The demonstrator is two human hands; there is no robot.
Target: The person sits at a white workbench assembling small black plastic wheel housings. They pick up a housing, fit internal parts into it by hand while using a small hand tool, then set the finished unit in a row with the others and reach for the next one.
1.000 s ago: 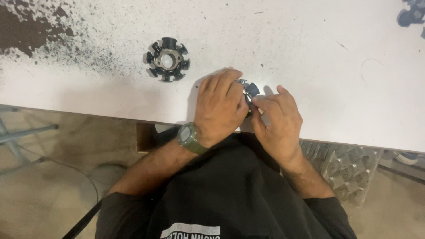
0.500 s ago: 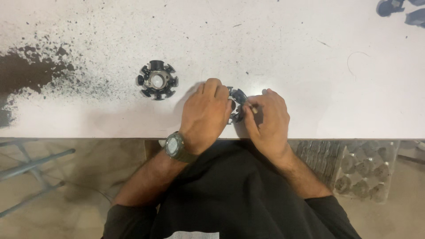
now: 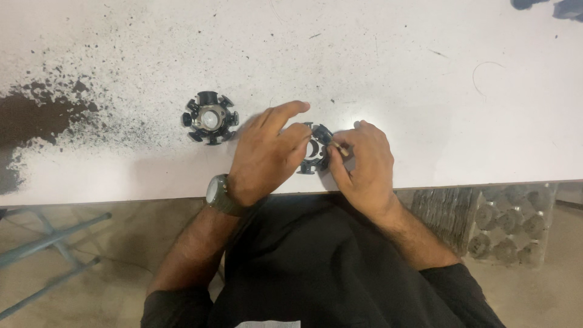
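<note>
Two hands work close together near the front edge of a white tabletop (image 3: pixel 425 121), both on one small black round part with radial teeth (image 3: pixel 314 149). The left hand (image 3: pixel 264 155) lies over the part's left side with its fingers curled onto it, the index finger stretched out above the part; a dark green wristwatch (image 3: pixel 220 194) sits on that wrist. The right hand (image 3: pixel 364 161) presses against the part's right side, its thumb and fingertips pinched together on something thin and light-coloured at the part's rim; what that is cannot be told. The part rests on the tabletop between the two hands, its pale centre showing in the gap between the fingers. A second toothed round part (image 3: pixel 210 118), black with a silvery hub, lies alone on the tabletop well to the left of the left hand, untouched. Beyond it, the tabletop's left end is covered with dark speckles and a dark patch (image 3: pixel 36 115). Below the tabletop's edge on the right stands a clear plastic tray with round pockets (image 3: pixel 504 225). The person wears a black top.
</note>
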